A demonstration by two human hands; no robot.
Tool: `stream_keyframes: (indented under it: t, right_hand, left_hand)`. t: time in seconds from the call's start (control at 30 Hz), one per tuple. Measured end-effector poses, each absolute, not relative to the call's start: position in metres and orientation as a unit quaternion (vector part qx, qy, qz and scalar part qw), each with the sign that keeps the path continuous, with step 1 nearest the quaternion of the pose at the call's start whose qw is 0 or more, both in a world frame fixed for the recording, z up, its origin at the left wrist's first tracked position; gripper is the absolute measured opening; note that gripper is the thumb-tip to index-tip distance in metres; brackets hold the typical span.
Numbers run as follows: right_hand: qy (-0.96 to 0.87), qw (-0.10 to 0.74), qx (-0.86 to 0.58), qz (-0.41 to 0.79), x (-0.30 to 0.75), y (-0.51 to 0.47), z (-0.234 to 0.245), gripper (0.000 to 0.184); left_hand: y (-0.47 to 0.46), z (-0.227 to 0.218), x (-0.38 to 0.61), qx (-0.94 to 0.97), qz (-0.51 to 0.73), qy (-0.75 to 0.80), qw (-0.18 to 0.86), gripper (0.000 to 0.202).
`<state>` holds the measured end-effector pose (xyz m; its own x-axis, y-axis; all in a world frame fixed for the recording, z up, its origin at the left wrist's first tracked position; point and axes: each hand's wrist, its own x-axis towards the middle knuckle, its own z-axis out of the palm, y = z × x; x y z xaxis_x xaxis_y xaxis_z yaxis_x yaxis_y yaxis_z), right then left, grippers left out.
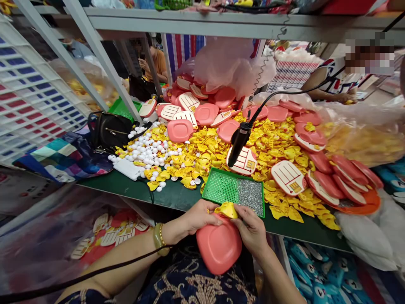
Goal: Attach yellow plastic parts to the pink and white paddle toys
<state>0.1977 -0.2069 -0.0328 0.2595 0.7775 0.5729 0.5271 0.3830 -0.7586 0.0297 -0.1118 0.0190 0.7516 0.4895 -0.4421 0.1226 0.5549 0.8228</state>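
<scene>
With the pink piece (220, 251) as the clock's centre and twelve straight ahead, the bench's (177, 199) front edge runs from about ten o'clock round to three. The piece sits on the near side of that edge, above the person's lap, its broad end toward six. Both hands are close together at its narrow end. The left hand (201, 217) clamps the pink rim, thumb on top, while the right hand (251, 228) pinches the yellow part (226, 210) lying over that end. The forearms spread toward eight and four.

Between twelve and one, just beyond the fingers, lies the green tray (221, 185), its near right corner close to the front edge. Small metal pieces (249, 195) fill its right portion. The black tool (239, 143) hangs above the far side of the tray, leaving the tray's near half open from above.

Dark green bench top shows as a strip between ten and eleven, in front of the white pieces (148, 147), and as a narrower one between two and three, where the yellow heap (284, 147) spreads nearly to the edge.
</scene>
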Motion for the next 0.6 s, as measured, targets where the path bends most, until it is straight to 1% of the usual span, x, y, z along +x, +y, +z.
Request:
stream_keyframes:
  t: [0.13,0.37,0.5,0.6]
  right_hand:
    - [-0.646,0.543,-0.530,0.083,0.196,-0.208,-0.034,0.032]
    - [-0.704,0.520,-0.481,0.038,0.195,-0.217,-0.029,0.054]
    - [-0.716,0.510,-0.476,0.015,0.195,-0.216,-0.029,0.061]
    - [-0.714,0.507,-0.483,0.006,0.194,-0.214,-0.032,0.061]
  left_hand:
    - [-0.118,0.021,0.029,0.488,0.112,0.338,0.797,0.036]
    - [-0.126,0.027,0.026,0.579,0.126,0.331,0.734,0.033]
    - [-0.128,0.028,0.024,0.614,0.129,0.326,0.707,0.027]
    - [-0.128,0.030,0.023,0.648,0.127,0.322,0.679,0.024]
